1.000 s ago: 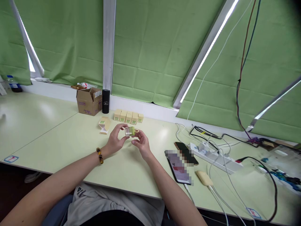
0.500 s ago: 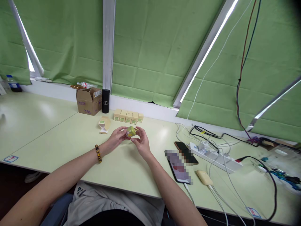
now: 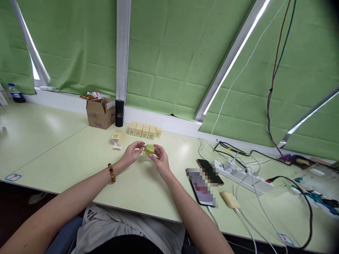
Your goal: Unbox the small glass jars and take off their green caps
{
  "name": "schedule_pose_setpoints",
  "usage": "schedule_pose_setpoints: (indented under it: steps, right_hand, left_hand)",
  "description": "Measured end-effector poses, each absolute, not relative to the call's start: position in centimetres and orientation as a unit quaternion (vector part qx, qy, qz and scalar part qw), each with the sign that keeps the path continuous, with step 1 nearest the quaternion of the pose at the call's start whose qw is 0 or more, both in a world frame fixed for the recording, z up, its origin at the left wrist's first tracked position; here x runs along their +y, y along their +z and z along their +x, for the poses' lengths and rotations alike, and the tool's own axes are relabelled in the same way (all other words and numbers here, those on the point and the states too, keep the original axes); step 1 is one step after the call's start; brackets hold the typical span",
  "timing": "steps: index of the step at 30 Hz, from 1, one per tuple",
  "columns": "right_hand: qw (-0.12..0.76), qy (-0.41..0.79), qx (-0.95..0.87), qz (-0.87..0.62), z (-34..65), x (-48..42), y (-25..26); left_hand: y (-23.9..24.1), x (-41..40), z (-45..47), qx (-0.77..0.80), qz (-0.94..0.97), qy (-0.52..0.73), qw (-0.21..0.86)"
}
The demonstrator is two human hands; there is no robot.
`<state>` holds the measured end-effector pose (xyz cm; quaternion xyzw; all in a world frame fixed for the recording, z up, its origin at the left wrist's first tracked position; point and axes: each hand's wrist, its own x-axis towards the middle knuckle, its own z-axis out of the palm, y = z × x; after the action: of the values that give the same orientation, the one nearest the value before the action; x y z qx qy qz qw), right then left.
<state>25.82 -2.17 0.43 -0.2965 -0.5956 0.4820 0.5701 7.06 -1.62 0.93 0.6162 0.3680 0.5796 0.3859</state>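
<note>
My right hand grips a small yellow-green rounded item between its thumb and fingers, above the table. It looks glossy, with something clear or whitish on its left side; its exact kind is too small to make out. Just left of it, my left hand has its thumb and forefinger apart and bent toward the item, and seems to hold nothing. On the table behind my left hand lies an opened small cardboard box with a green label. Several closed small boxes of the same look stand in a row farther back.
A larger open carton and a black tumbler stand by the wall. To the right lie a phone, a second dark phone, a cream-coloured charger and a white power strip with tangled cables.
The yellow-green item has turned and moved slightly right with my right hand. My left fingers, earlier on its left side, have come away from it.
</note>
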Motion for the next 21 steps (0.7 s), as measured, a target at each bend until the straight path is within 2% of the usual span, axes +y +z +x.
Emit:
schedule_pose_setpoints:
  steps: [9,21]
  right_hand:
    - [0.553,0.475,-0.619,-0.291,25.6,-2.7,0.6]
    - [0.571,0.432,-0.622,-0.316,25.3,-3.2,0.9]
  left_hand:
    - [2.2,-2.7,6.8,0.376,0.694,0.574,0.218]
    - [2.5,-2.8,6.7,0.369,0.698,0.565,0.24]
